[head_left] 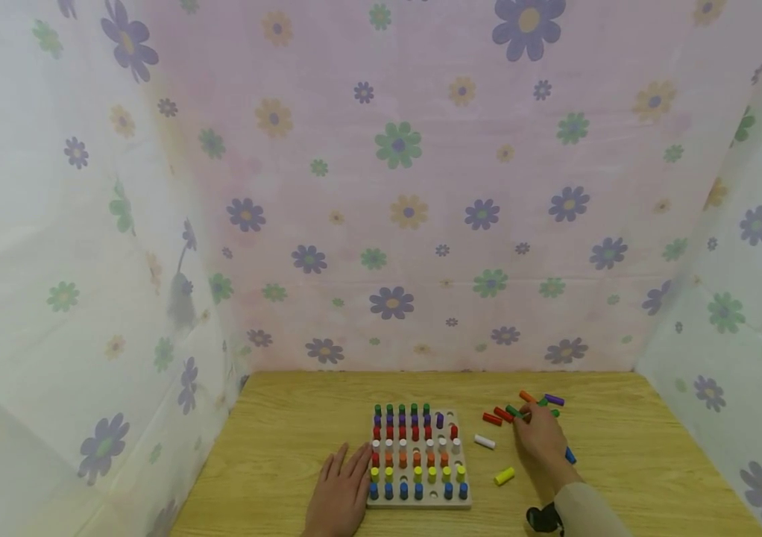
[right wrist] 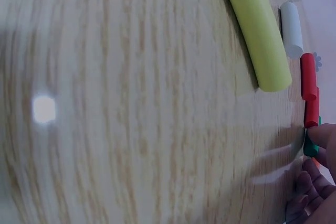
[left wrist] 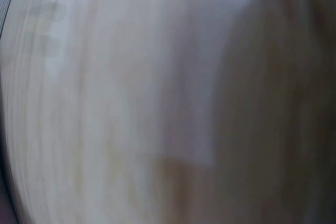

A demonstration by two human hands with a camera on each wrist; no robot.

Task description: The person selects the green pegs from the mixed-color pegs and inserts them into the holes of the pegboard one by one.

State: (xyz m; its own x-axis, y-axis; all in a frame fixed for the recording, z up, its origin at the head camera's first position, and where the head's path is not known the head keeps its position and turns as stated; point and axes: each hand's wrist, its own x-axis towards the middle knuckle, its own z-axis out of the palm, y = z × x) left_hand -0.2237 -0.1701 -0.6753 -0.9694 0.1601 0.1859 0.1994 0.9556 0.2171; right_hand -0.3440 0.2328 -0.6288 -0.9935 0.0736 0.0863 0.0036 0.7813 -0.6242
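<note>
Resting flat on the wooden table (head_left: 300,418), fingers straight and relaxed, left hand (head_left: 339,488) just beside the left edge of the peg board (head_left: 419,503), holding nothing. Reaching into the loose pegs to the board's right, right hand (head_left: 540,435) with fingertips (right wrist: 321,136) pinching a green peg (head_left: 512,411) lying on the table. Lying next to that: two red pegs (head_left: 498,416), an orange peg (head_left: 526,396), a purple peg (head_left: 554,400). Lying nearer the board, a white peg (head_left: 485,441) and a yellow peg (head_left: 504,476); peeking out beside the wrist, a blue peg (head_left: 570,455). Standing in the board, rows of green, purple, red, white, orange, yellow and blue pegs, several holes bare. Showing only blurred wood grain, the left wrist view.
</note>
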